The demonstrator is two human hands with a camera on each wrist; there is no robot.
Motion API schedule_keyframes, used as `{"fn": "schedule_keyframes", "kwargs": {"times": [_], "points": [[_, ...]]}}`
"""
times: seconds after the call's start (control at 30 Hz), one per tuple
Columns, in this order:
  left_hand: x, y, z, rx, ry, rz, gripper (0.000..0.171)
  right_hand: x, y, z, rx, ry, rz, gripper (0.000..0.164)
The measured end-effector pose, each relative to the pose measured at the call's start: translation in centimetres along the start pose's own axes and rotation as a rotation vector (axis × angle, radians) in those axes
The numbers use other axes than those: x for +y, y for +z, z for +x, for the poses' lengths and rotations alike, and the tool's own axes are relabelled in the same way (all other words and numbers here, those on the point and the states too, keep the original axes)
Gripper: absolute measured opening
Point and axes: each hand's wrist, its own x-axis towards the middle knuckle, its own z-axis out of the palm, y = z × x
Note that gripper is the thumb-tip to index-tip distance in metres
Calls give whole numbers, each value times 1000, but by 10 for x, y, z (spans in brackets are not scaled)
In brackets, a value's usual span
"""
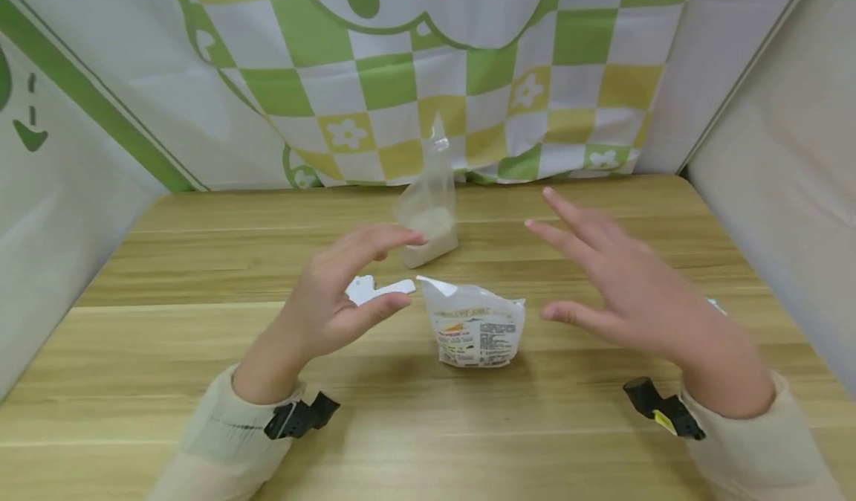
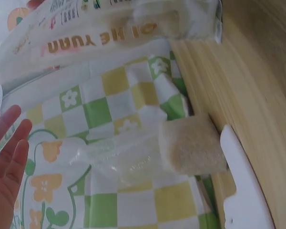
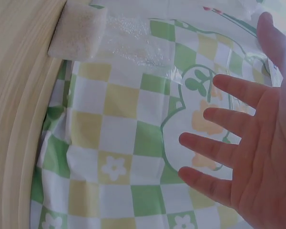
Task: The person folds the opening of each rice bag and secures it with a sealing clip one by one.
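Observation:
A white printed packet [image 1: 473,330] stands upright on the table between my two hands, its top edge crumpled. My left hand [image 1: 328,296] is held to its left with the thumb and fingers spread apart, holding nothing. To the right of the packet, my right hand [image 1: 628,289] is raised with its fingers spread and straight. In the left wrist view the packet [image 2: 133,31] shows gold lettering across its side. Beyond it stands a clear plastic bag [image 1: 431,230] with pale rice-like grains in its bottom and a tall, pointed loose top.
A flat white plastic piece [image 1: 394,288] lies on the wooden table [image 1: 401,427], partly hidden by my left hand. A small pale object [image 1: 716,306] shows past my right wrist. A checked green and yellow cloth [image 1: 441,77] hangs behind the table's back edge.

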Motion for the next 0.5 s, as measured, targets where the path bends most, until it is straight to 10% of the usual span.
{"fn": "schedule_keyframes", "kwargs": {"times": [0.2,0.5], "points": [[6,6,8,-34,-33,-94,65,-8,6,3,51,-68,15,76],[3,11,30,-115,98,-192,39,-13,12,6,87,-139,59,62]]}}
